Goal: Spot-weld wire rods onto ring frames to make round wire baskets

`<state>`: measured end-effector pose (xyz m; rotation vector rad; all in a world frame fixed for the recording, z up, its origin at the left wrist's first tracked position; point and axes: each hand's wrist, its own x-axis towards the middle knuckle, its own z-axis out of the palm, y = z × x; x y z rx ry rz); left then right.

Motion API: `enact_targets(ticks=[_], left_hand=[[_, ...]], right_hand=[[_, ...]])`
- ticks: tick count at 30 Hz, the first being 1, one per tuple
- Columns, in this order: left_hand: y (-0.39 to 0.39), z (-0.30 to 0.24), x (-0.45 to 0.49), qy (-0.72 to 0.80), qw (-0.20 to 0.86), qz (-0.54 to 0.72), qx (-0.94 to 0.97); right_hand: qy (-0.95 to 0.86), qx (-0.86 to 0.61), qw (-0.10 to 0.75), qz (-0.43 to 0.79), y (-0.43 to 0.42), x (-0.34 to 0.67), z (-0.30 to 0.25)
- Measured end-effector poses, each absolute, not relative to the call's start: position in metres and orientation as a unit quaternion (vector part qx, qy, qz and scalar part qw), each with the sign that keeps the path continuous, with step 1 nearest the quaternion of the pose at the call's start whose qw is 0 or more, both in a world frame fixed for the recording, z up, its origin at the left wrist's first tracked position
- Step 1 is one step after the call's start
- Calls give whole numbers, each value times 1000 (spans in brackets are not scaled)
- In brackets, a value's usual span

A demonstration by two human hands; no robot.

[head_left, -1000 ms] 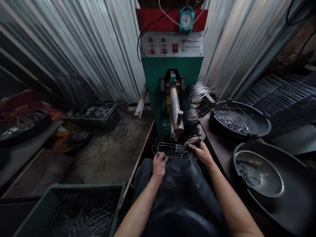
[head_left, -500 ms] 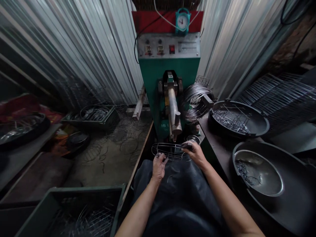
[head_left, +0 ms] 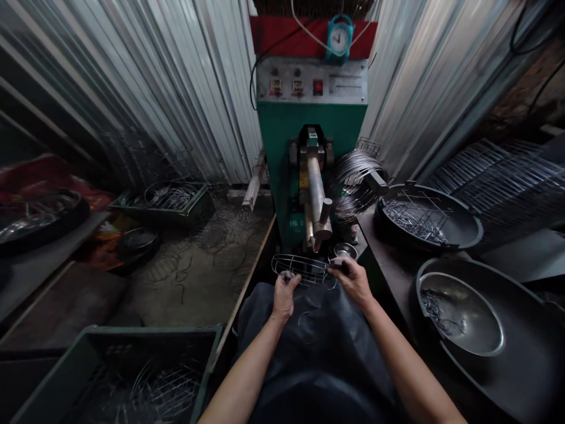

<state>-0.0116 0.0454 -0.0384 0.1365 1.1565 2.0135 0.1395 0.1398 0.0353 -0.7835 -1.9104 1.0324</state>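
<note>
A shallow oval wire basket (head_left: pixel 309 262) is held over my lap, below the electrode tip of a green spot-welding machine (head_left: pixel 276 126). My left hand (head_left: pixel 285 294) is closed on its near left side, thumb on the wire. At its right end, the fingers of my right hand (head_left: pixel 354 281) are pinched on the wire. A small dark, block-like piece shows at the right fingertips; I cannot make out what it is. The machine's round metal arm (head_left: pixel 315 182) points down toward the basket, apart from it.
A coil of wire (head_left: pixel 357 185) hangs right of the arm. Black pans (head_left: pixel 474 227) with wire pieces and a metal bowl (head_left: pixel 489 318) stand on the right. A green crate (head_left: pixel 150 331) of wire parts is at lower left, another crate (head_left: pixel 194 215) behind it. A dark apron (head_left: pixel 326 353) covers my lap.
The view has shifted slightly, so the machine appears farther right. The basket has tilted a little, its right end lower. Both hands keep their hold on it.
</note>
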Motion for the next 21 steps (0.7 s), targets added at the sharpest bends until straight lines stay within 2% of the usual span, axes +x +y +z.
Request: enact_targets(ticks=[11,21], left_hand=[[47,-37,-22,398,432,809,11],[59,-41,-16,411,442,797,-4]], right_hand=[[-745,-349,379,423,153,144,27],[-754,-348,373,413,159,134,25]])
